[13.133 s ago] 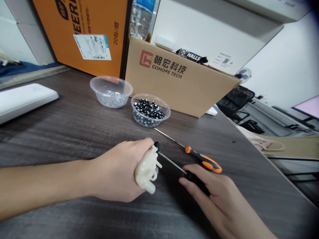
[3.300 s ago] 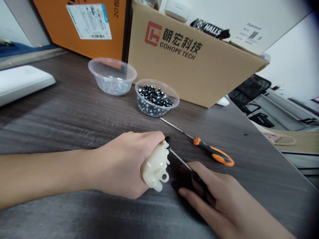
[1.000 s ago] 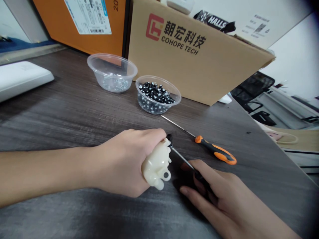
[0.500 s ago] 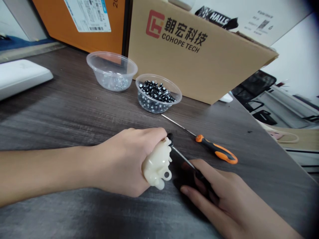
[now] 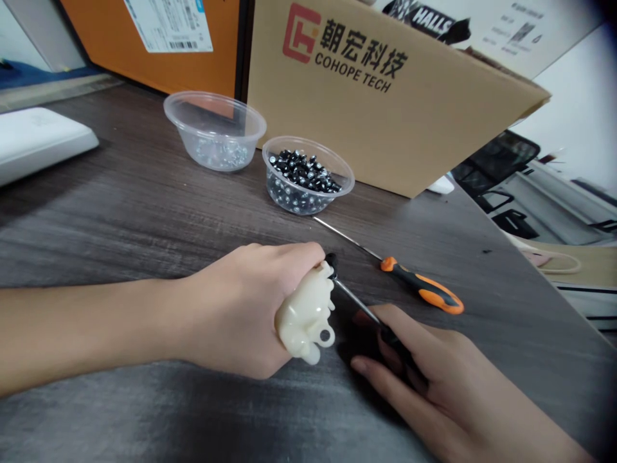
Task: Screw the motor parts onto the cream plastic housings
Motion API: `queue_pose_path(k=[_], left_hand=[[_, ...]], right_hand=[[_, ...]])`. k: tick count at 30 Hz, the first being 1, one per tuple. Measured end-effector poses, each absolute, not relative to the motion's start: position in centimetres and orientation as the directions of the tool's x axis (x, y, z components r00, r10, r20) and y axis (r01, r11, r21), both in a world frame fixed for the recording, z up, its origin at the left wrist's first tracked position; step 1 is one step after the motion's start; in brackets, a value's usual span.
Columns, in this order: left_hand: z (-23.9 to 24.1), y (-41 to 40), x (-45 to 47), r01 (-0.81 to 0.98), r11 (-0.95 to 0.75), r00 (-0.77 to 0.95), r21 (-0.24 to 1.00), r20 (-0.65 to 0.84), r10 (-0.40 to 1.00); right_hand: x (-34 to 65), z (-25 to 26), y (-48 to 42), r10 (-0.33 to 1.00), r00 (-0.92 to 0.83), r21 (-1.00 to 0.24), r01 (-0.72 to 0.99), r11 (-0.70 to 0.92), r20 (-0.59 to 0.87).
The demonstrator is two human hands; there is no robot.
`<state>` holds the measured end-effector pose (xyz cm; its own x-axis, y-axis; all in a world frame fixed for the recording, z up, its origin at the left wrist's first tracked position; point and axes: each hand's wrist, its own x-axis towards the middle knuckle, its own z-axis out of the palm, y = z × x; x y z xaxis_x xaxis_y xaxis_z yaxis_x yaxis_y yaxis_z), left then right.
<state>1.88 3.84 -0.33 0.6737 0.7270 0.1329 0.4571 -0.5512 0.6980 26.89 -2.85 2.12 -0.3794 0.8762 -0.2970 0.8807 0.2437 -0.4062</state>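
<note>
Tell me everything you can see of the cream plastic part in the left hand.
The cream plastic part is an opaque, smooth, molded piece with rounded bulges and a small ring-shaped loop at its lower right. It is gripped in the curled fingers of the left hand, held just above the table. A small black piece shows at its upper end, where the metal shaft of a screwdriver from the right hand meets it. Whether they touch is hard to tell.

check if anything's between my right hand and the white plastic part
Nothing visible blocks it. The right hand holds a black screwdriver, whose shaft spans the gap to the white part in the left hand. The orange screwdriver lies beyond, out of the way.
</note>
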Motion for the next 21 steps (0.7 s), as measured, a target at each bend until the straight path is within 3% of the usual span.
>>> queue_pose_path(k=[21], left_hand=[[-0.03,3.68,1.81,0.455,-0.565,0.685,0.688,0.135,0.716]], right_hand=[[27.0,1.97,-2.8,0.883,-0.383,-0.385,0.884,0.265,-0.271]])
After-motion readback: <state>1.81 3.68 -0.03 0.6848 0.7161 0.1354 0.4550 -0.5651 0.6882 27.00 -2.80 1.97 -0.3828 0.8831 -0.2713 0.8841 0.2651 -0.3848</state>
